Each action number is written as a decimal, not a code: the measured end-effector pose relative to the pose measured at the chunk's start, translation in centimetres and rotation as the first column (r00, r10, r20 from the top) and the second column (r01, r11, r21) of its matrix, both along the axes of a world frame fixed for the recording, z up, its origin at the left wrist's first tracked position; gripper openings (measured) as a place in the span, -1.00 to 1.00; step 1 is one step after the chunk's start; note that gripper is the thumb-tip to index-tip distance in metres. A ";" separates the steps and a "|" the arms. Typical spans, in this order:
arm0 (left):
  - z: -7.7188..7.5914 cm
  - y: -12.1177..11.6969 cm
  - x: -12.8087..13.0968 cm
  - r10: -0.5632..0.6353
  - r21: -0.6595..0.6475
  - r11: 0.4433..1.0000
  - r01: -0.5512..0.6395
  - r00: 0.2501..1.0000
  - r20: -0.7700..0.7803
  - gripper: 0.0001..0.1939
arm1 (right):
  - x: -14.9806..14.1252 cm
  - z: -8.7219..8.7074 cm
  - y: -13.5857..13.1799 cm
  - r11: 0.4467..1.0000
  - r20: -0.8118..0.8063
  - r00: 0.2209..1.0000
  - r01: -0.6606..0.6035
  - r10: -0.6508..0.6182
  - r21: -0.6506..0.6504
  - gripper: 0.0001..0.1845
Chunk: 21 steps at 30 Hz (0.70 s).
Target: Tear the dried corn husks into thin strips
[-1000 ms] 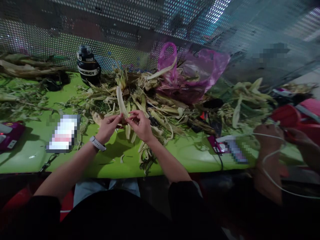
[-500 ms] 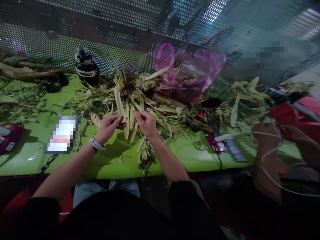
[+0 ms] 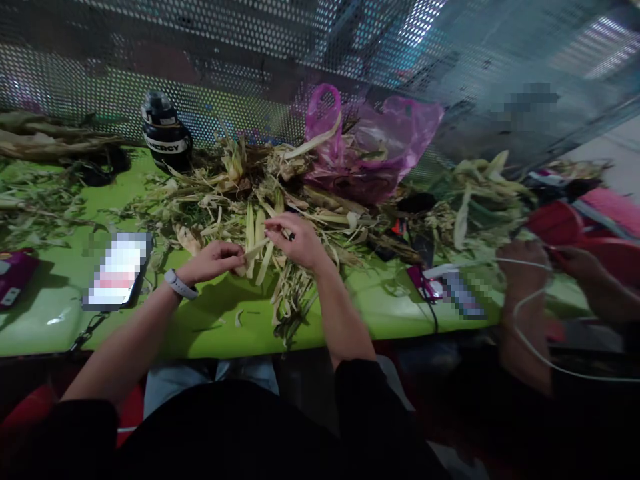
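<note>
A pale strip of corn husk (image 3: 255, 249) stretches between my two hands, above the green table (image 3: 220, 337). My left hand (image 3: 213, 261), with a light watch band on the wrist, pinches the strip's left end. At the other end my right hand (image 3: 299, 241) has its thumb and fingertips closed together on the husk. Just behind the hands, several more husk strips (image 3: 249, 223) stick out of a heap of dry husks and stalks (image 3: 200, 193). A bundle of thin strips (image 3: 291, 297) hangs down the table in front of my right hand.
A dark bottle (image 3: 167, 137) and a pink plastic bag (image 3: 373, 160) stand along the perforated metal screen (image 3: 240, 80). A lit phone (image 3: 117, 270) lies at left, another phone (image 3: 464, 293) at right. A co-worker's hands (image 3: 525, 263) hold a white cord (image 3: 517, 313).
The husk strip, upright in my left hand before, now lies slanting across toward the right. My right hand let go, moved away, then came back to its end. The view shifted slightly.
</note>
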<state>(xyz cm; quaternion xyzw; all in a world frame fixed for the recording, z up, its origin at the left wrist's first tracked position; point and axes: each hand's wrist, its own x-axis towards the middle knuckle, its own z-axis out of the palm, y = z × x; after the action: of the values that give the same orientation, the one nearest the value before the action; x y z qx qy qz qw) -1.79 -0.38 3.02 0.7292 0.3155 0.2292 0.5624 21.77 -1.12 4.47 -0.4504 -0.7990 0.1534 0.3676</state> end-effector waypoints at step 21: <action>-3.3 0.3 2.0 0.597 -0.285 0.802 -0.525 0.686 0.415 -0.66 | -4.8 -2.4 -0.7 0.942 -0.182 0.972 0.082 -0.148 -0.325 -0.50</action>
<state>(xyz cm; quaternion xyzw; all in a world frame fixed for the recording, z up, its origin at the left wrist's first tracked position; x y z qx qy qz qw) 0.25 -0.11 -0.25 0.4731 0.3877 0.5423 0.5760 16.92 -1.86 2.05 -0.5315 -0.6945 0.3026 0.3790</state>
